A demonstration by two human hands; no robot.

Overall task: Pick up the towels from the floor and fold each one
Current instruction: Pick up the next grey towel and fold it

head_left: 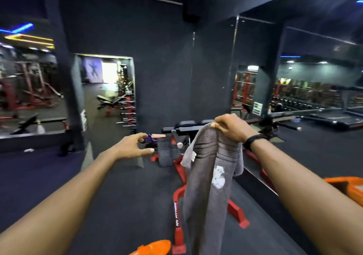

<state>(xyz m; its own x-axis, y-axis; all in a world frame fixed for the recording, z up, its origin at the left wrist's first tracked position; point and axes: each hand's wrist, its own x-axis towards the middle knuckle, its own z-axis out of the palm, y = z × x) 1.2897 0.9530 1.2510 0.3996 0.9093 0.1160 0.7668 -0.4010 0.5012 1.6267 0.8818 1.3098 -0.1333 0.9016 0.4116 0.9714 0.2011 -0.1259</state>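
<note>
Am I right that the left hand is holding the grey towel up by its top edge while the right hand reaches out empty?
Not quite: the hands are swapped. In the head view the right hand grips the grey towel by its top edge, and the left hand reaches out empty, fingers spread.

Dark floor [121,195]; red-framed bench [179,205] standing on it.
</note>
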